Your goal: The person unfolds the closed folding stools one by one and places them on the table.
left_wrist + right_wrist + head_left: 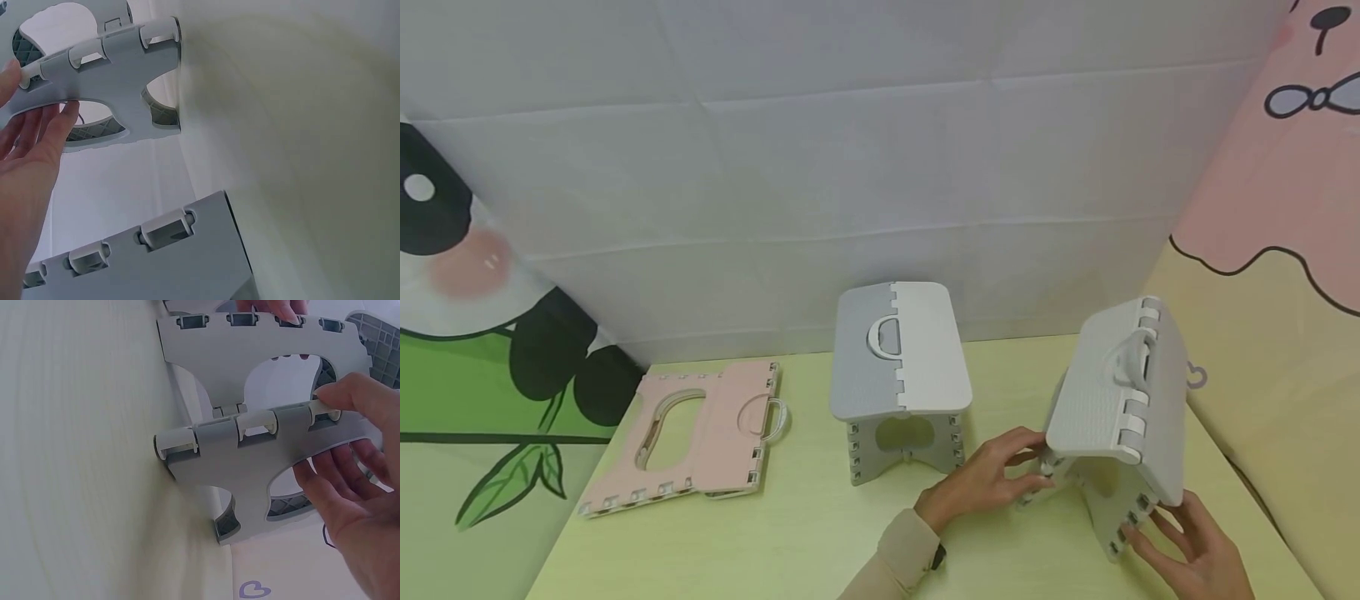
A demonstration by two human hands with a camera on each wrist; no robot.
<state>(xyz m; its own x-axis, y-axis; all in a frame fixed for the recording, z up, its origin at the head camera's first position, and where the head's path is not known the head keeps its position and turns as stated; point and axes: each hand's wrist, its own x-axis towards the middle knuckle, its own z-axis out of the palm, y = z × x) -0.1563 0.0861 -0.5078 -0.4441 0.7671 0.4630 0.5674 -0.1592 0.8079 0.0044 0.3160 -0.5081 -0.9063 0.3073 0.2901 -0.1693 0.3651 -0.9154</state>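
Observation:
At the right of the table in the head view, a pale grey folding step stool (1097, 375) stands with its top bent down along the middle hinge and its legs partly spread. My left hand (985, 479) grips its left leg panel; in the left wrist view the fingers (53, 128) reach into the panel's cutout. On the opposite side, my right hand (1198, 550) holds the right leg panel. Seen from the right wrist, the thumb (356, 390) lies on the hinged edge, with fingers curled into the cutout below. The carry handle (1135, 358) lies on the top.
A second folding stool (928, 350), grey and white, stands opened at mid-table. To its left a pink folding stool (730, 425) lies flat, its handle (777, 419) sticking out. White cloth (842, 167) hangs behind the pale yellow table (820, 542), and printed cloths flank it.

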